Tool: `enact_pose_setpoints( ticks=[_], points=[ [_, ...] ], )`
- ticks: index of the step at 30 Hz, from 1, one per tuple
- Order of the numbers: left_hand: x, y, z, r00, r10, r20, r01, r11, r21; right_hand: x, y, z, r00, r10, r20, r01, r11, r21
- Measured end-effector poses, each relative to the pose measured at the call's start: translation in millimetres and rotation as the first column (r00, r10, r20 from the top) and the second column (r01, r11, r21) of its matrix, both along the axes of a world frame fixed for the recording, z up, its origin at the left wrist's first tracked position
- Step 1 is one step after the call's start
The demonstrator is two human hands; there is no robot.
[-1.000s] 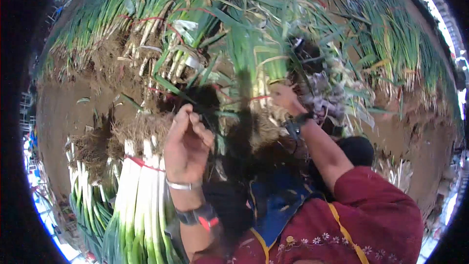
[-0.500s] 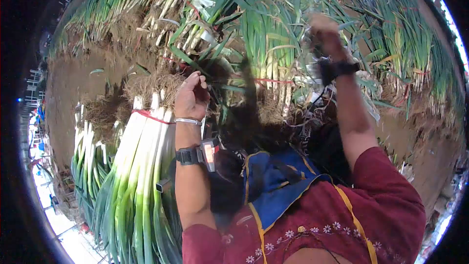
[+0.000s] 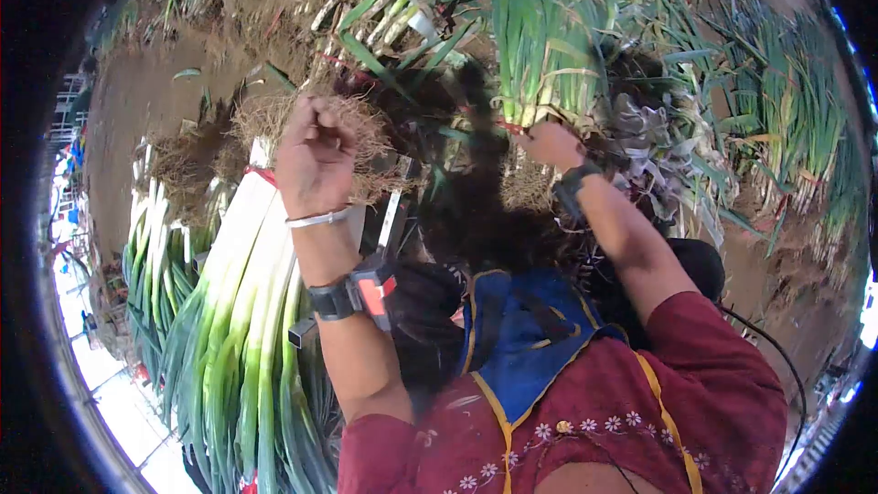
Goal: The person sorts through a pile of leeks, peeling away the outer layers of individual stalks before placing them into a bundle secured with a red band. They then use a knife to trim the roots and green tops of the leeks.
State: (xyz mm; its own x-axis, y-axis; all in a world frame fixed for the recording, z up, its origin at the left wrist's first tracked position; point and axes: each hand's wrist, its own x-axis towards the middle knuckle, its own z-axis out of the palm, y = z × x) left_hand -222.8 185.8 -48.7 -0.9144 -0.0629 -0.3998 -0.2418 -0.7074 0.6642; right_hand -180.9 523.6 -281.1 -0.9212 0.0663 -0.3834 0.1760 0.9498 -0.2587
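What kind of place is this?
Probably a produce sorting or bundling spot, perhaps at a farm or market: red-tied bundles of long green onions, their tangled brown roots still on, lie about on what looks like a bare dirt floor.

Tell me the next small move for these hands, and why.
Probably bring the left hand across to steady the middle bundle: the right hand is at its red tie, while the left hand is off to the side, by the roots of the thick white-stalked bundle.
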Motion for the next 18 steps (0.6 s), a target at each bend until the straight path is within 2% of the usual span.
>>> enact_pose_setpoints(
  ticks=[2,3,4,7,10,11,12,13,14,15,17,18],
  points=[
    [1,-13,9,0.992,0.126,0.01,-0.125,0.991,-0.039,7,-27,-4,0.992,-0.106,0.07,0.102,0.993,0.055],
    [2,-19,8,0.99,0.137,0.014,-0.137,0.99,-0.029,9,-32,-8,0.981,-0.161,0.104,0.152,0.984,0.088],
    [2,-25,8,0.989,0.146,0.015,-0.146,0.989,-0.018,6,-30,-19,0.974,-0.132,0.186,0.114,0.988,0.109],
    [-1,-33,11,0.989,0.144,0.028,-0.144,0.989,0.012,5,-24,-35,0.964,-0.149,0.218,0.133,0.987,0.088],
    [-1,-34,16,0.985,0.163,0.05,-0.165,0.985,0.044,3,-16,-64,0.976,-0.206,0.071,0.211,0.975,-0.072],
    [0,-34,18,0.986,0.163,0.045,-0.166,0.984,0.06,1,-10,-72,0.919,-0.328,0.221,0.387,0.858,-0.337],
    [1,-36,20,0.986,0.164,0.039,-0.166,0.983,0.075,-3,-7,-77,0.833,-0.387,0.394,0.551,0.638,-0.538],
    [1,-39,21,0.985,0.168,0.036,-0.171,0.981,0.092,-4,-12,-58,0.731,-0.377,0.568,0.68,0.344,-0.648],
    [2,-43,22,0.984,0.173,0.034,-0.176,0.978,0.109,-6,-22,-39,0.662,-0.457,0.594,0.748,0.344,-0.568],
    [2,-47,23,0.984,0.178,0.03,-0.181,0.975,0.127,-3,-16,-39,0.645,-0.349,0.68,0.752,0.128,-0.647],
    [3,-55,24,0.986,0.165,-0.004,-0.163,0.979,0.126,3,-1,-38,0.644,-0.087,0.76,0.703,-0.323,-0.633],
    [2,-60,24,0.987,0.164,0.005,-0.162,0.975,0.152,6,-1,-30,0.667,-0.023,0.744,0.664,-0.435,-0.609]
  ],
)
